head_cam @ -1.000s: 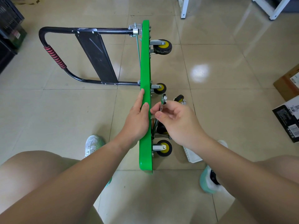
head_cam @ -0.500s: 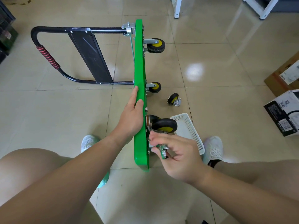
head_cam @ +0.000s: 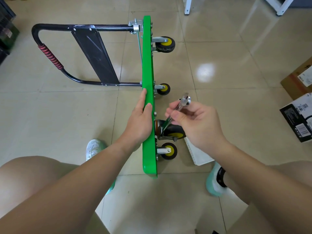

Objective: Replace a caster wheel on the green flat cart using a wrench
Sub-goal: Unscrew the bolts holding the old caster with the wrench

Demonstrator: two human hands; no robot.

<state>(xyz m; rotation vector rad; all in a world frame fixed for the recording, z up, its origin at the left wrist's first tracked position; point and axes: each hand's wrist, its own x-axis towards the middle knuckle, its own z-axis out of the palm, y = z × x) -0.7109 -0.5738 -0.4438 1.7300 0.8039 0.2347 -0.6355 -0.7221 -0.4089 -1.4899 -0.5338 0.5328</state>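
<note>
On-edge green flat cart (head_cam: 147,65): caster wheel (head_cam: 173,131) near its near end, wrench (head_cam: 181,105) low end at the mount. Right hand (head_cam: 199,127) pinches the shank, fingers curled; left hand (head_cam: 140,122) lies flat, fingers straight, on the top edge. The wrench is thin, stiff, slick steel, so I'd grip nearer the far ring end. The cart looks tippy.

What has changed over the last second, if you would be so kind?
The right hand, gripping the wrench, swung up from low beside the large caster, ring end now raised. The left hand stayed on the edge of the green cart, which remains on its side.
</note>
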